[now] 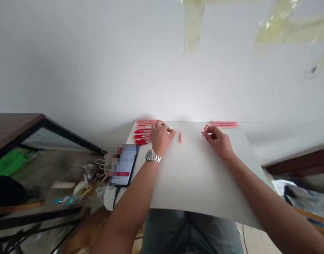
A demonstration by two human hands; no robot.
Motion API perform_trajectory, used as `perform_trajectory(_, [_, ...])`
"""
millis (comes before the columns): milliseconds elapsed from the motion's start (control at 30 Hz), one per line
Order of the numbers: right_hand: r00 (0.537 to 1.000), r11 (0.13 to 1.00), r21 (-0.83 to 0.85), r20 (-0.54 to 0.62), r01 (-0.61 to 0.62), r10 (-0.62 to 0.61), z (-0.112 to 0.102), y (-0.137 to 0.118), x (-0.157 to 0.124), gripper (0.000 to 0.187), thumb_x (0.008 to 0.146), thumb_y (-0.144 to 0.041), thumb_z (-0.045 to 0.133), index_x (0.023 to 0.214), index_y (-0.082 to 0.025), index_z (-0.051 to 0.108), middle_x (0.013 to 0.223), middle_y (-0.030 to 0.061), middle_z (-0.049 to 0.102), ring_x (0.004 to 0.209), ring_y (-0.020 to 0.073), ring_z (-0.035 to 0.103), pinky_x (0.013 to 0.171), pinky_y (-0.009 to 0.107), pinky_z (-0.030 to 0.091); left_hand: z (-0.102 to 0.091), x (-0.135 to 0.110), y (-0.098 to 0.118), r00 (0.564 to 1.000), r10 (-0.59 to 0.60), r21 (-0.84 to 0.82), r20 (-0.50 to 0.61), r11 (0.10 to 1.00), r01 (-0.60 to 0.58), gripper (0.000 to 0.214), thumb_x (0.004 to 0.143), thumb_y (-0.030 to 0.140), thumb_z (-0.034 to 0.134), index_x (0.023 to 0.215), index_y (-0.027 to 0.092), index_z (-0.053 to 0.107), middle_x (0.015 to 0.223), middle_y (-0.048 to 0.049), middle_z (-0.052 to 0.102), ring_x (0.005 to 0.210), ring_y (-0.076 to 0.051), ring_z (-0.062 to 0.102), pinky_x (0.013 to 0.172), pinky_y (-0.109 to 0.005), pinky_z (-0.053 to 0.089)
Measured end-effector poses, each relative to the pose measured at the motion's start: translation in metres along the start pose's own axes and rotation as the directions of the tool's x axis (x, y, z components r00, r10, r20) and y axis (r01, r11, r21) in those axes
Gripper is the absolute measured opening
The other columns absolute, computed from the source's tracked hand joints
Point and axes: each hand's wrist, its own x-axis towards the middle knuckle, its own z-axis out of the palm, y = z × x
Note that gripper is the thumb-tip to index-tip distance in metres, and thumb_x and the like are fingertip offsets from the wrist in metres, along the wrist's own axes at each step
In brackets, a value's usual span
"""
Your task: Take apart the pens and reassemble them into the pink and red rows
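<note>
My right hand [217,138] pinches a short pink pen part [205,131] between thumb and fingers, above the right side of the white table. My left hand [162,134], with a metal watch on the wrist, is closed beside a row of red and pink pens [142,135] at the table's left. A thin pale tip [171,126] shows at its fingertips; what it belongs to is too small to make out. Between the hands, another short pink pen part [180,137] lies on the table. My left fingers hide the right ends of some pens.
Several slim pink pen barrels [224,124] lie along the wall at the table's back right. A phone [124,165] with a cable rests at the left edge of the white table [193,183]. A dark-framed table [19,121] stands farther left, above clutter on the floor.
</note>
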Motion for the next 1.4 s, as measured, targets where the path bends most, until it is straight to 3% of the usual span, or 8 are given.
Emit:
perform_trajectory(100, [0.999, 1.0, 0.03, -0.045, 0.006, -0.005, 0.002, 0.004, -0.001, 0.052, 0.093, -0.06, 0.064, 0.133, -0.027, 0.059, 0.099, 0.0065, 0.08, 0.065, 0.0167, 0.068, 0.064, 0.03, 0.054, 0.006, 0.001, 0.001, 0.997, 0.015, -0.178, -0.07, 0.984, -0.027, 0.012, 0.082, 0.013, 0.068, 0.076, 0.02, 0.06, 0.101, -0.008, 0.056, 0.098, -0.024, 0.059, 0.093, -0.042, 0.051])
perform_trajectory(233, [0.999, 0.997, 0.072, -0.038, 0.015, -0.012, 0.002, 0.007, -0.001, 0.06, 0.092, -0.061, 0.065, 0.141, -0.027, 0.053, 0.1, 0.0072, 0.079, 0.064, 0.0176, 0.068, 0.062, 0.031, 0.055, 0.013, 0.001, 0.001, 0.994, -0.035, -0.448, -0.107, 0.894, -0.016, 0.015, 0.083, 0.009, 0.063, 0.077, 0.02, 0.055, 0.099, -0.0052, 0.054, 0.083, -0.016, 0.056, 0.081, -0.033, 0.052])
perform_trajectory(500, [0.996, 0.997, 0.054, -0.081, 0.046, -0.042, -0.001, 0.008, -0.001, 0.049, 0.095, -0.053, 0.063, 0.136, -0.027, 0.053, 0.105, 0.0073, 0.079, 0.058, 0.0146, 0.061, 0.059, 0.029, 0.05, 0.027, -0.004, 0.001, 0.983, -0.133, -0.754, 0.129, 0.631, 0.184, 0.014, 0.1, 0.031, 0.055, 0.092, 0.02, 0.055, 0.082, -0.001, 0.064, 0.07, -0.012, 0.062, 0.069, -0.027, 0.05])
perform_trajectory(700, [0.994, 0.99, -0.097, 0.034, 0.103, -0.1, 0.0, 0.012, 0.0, 0.042, 0.098, -0.047, 0.06, 0.134, -0.028, 0.057, 0.099, 0.005, 0.079, 0.055, 0.0138, 0.06, 0.059, 0.028, 0.049, 0.027, -0.002, 0.004, 0.981, -0.113, -0.814, 0.159, 0.547, 0.195, 0.024, 0.102, 0.041, 0.055, 0.089, 0.022, 0.048, 0.08, 0.0004, 0.064, 0.064, -0.011, 0.061, 0.059, -0.024, 0.046])
perform_trajectory(867, [0.993, 0.992, -0.061, -0.042, 0.111, -0.113, 0.001, 0.008, -0.002, 0.042, 0.098, -0.047, 0.06, 0.134, -0.028, 0.055, 0.104, 0.0054, 0.08, 0.054, 0.0128, 0.058, 0.058, 0.027, 0.048, 0.026, -0.001, 0.004, 0.982, -0.131, -0.836, 0.133, 0.518, 0.182, 0.021, 0.1, 0.039, 0.06, 0.093, 0.022, 0.048, 0.077, 0.0022, 0.062, 0.059, -0.01, 0.057, 0.057, -0.024, 0.047])
perform_trajectory(1133, [0.986, 0.993, -0.06, -0.12, 0.107, -0.113, -0.001, 0.007, -0.002, 0.04, 0.098, -0.043, 0.059, 0.135, -0.028, 0.054, 0.109, 0.0057, 0.079, 0.057, 0.0136, 0.058, 0.06, 0.029, 0.048, 0.029, -0.001, -0.002, 0.989, -0.128, -0.81, 0.077, 0.571, 0.137, 0.028, 0.097, 0.041, 0.066, 0.117, 0.023, 0.058, 0.096, -0.0051, 0.073, 0.096, -0.019, 0.074, 0.088, -0.034, 0.058])
perform_trajectory(1267, [0.995, 0.988, -0.12, 0.03, 0.095, -0.092, 0.0, 0.014, 0.0, 0.041, 0.097, -0.041, 0.061, 0.136, -0.029, 0.055, 0.104, 0.0035, 0.08, 0.057, 0.0141, 0.06, 0.061, 0.029, 0.048, 0.029, -0.002, -0.002, 0.984, -0.133, -0.822, 0.12, 0.542, 0.173, 0.03, 0.096, 0.046, 0.067, 0.114, 0.022, 0.063, 0.104, -0.0082, 0.075, 0.101, -0.022, 0.075, 0.087, -0.036, 0.06])
perform_trajectory(1400, [0.996, 0.991, -0.1, -0.004, 0.085, -0.086, 0.0, 0.013, 0.0, 0.043, 0.097, -0.045, 0.061, 0.137, -0.029, 0.054, 0.105, 0.0041, 0.079, 0.059, 0.0143, 0.062, 0.062, 0.029, 0.049, 0.029, -0.001, 0.0, 0.978, -0.158, -0.866, 0.136, 0.461, 0.195, 0.03, 0.094, 0.046, 0.07, 0.109, 0.021, 0.063, 0.103, -0.0084, 0.074, 0.097, -0.02, 0.075, 0.086, -0.036, 0.062])
